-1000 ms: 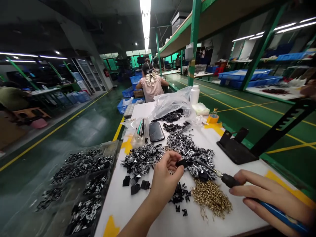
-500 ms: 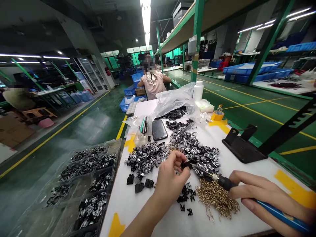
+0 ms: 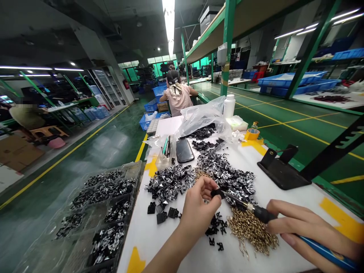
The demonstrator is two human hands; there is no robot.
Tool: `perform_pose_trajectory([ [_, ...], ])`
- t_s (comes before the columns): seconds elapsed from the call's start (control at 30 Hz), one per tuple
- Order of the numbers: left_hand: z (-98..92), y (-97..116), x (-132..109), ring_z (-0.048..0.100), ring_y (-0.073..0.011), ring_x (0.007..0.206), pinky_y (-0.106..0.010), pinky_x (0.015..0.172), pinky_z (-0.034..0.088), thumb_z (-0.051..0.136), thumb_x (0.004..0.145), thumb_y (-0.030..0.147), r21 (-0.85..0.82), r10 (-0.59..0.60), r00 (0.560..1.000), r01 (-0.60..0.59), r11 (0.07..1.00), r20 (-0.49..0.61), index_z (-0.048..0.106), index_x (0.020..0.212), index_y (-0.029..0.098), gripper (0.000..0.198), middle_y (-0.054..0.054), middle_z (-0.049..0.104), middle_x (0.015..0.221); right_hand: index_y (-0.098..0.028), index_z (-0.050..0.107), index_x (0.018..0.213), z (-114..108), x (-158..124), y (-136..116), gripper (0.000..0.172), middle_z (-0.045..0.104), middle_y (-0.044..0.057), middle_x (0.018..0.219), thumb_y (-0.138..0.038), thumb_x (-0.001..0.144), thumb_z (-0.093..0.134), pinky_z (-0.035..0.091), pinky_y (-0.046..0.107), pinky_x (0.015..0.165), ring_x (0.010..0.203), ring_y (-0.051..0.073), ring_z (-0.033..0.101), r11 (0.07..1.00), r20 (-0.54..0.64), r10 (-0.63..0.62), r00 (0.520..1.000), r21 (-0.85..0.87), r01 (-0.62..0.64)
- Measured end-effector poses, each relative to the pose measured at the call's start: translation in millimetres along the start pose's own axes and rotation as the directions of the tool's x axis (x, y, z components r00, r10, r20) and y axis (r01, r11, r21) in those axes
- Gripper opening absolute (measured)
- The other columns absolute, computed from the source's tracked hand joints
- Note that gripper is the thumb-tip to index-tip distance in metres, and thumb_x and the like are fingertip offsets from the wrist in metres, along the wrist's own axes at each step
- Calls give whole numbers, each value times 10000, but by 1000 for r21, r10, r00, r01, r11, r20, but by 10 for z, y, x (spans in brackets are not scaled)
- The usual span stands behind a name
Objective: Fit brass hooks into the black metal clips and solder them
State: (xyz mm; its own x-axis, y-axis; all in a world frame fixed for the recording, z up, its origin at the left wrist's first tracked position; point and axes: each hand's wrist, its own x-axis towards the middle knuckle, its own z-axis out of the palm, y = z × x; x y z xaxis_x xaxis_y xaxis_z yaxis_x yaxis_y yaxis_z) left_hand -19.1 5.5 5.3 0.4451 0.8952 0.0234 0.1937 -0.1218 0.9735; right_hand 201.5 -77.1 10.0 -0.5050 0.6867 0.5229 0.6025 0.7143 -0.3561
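Observation:
My left hand (image 3: pixel 199 206) pinches a small black clip-like part (image 3: pixel 217 192) between thumb and fingers, above the heaped parts. My right hand (image 3: pixel 305 229) is wrapped around a pen-shaped tool (image 3: pixel 263 214) with a blue handle, a black grip and a metal shaft. Its tip points left and meets the black part, though the exact contact is hidden. Under the shaft lies a pile of small brass-coloured pieces (image 3: pixel 253 231). Black and silver parts (image 3: pixel 233 178) are heaped just beyond both hands. Loose small black pieces (image 3: pixel 217 223) lie beside my left wrist.
A clear compartment tray (image 3: pixel 133 197) of parts stands left of the white table (image 3: pixel 199 258). A phone (image 3: pixel 184 151), a plastic bag (image 3: pixel 199 117) and a white bottle (image 3: pixel 229 106) are farther back. At right stands a black bracket (image 3: pixel 284 170). Ahead, a person (image 3: pixel 178 98) sits facing away.
The whole view has shifted slightly, so things sit a little farther right and lower. Both hands keep nearly the same pose, with the tool's tip still at the black part.

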Motion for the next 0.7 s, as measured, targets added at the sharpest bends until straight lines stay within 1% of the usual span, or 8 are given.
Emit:
perform_pose_trajectory([
  [0.07, -3, 0, 4, 450, -121, 709, -237, 620, 356, 518, 765, 100, -40, -26, 1000, 27, 999, 10, 486, 855, 193, 133, 8, 499, 800, -267, 488, 978, -7, 19, -14, 230, 512, -3, 671, -115, 846, 375, 432, 183, 509, 641, 134, 585, 1000, 0, -9, 1000, -9, 9],
  [0.2, -11, -14, 23, 437, -109, 683, -227, 599, 341, 534, 752, 91, -114, -69, 997, 73, 991, 37, 479, 848, 184, 144, 12, 487, 782, -260, 492, 924, -17, 38, -42, 219, 516, 6, 677, -102, 826, 374, 441, 198, 526, 656, 144, 589, 997, -18, -24, 1000, -75, 22],
  [0.37, -10, -47, 29, 431, -102, 672, -220, 584, 332, 543, 750, 89, -164, -73, 996, 80, 983, 48, 484, 853, 179, 149, 11, 491, 782, -245, 499, 884, -40, 68, -74, 230, 509, 7, 641, -67, 792, 384, 417, 210, 478, 610, 150, 585, 989, -5, -63, 998, -132, 62],
  [0.57, -7, -93, 42, 426, -94, 660, -209, 580, 335, 558, 747, 90, -186, -73, 996, 83, 979, 57, 493, 851, 175, 150, 18, 477, 756, -228, 537, 862, -18, 41, -63, 230, 496, 19, 613, -96, 848, 349, 411, 218, 483, 604, 157, 583, 972, 17, -79, 997, -219, 81],
  [0.63, -11, -112, 57, 437, -96, 674, -205, 588, 345, 570, 740, 92, -195, -80, 994, 94, 976, 77, 503, 855, 173, 156, 17, 477, 757, -229, 556, 897, -9, -9, -32, 235, 525, 29, 653, -120, 862, 350, 429, 213, 516, 633, 157, 590, 974, 24, -69, 997, -214, 73],
  [0.7, -19, -127, 72, 464, -106, 716, -209, 617, 370, 582, 736, 100, -196, -88, 992, 105, 975, 94, 516, 868, 173, 165, 2, 499, 801, -233, 570, 937, -10, -68, 0, 235, 566, 43, 737, -156, 876, 357, 452, 203, 562, 681, 154, 600, 984, 16, -38, 999, -176, 40],
])
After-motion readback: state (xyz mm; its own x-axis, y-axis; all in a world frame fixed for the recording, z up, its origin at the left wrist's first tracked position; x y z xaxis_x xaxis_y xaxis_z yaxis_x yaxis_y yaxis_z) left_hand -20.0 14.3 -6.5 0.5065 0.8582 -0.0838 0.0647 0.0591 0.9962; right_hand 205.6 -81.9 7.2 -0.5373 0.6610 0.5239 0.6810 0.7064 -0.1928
